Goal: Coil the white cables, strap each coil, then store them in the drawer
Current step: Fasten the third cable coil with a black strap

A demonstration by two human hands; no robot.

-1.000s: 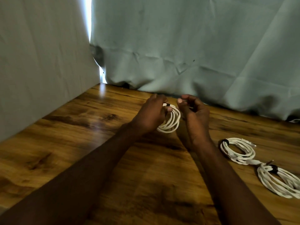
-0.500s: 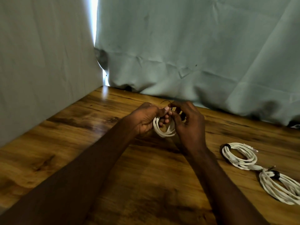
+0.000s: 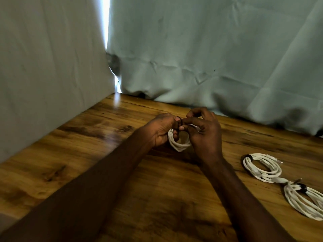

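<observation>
- The left hand (image 3: 161,131) grips the left side of a small white coil (image 3: 178,143), fingers curled round its strands, holding it just above the counter (image 3: 87,154).
- The right hand (image 3: 203,132) meets it from the right, thumb and forefinger pinching at the top of the coil, where a thin dark strap (image 3: 178,122) loops over the strands.
- The two hands touch at the strap; the lower arc of the coil hangs free between them.
- The step in hand looks like strapping this coil. To do it well, I judge the left hand should keep the loops pressed flat and together while the right pulls the strap snug round all strands, so none slips out.
- Whether the strap is already fastened cannot be told; the fingers hide its ends.
- On the counter to the right, well apart from the hands, lie two more coils: a near-right coil (image 3: 304,201) at the frame edge and a second coil (image 3: 262,167) just beyond it, each with a dark band on it. They appear joined or touching by a cable end.
- Grey-green cloth (image 3: 209,49) hangs behind and left of the counter.
- No drawer shows, so storing is yet to come.
</observation>
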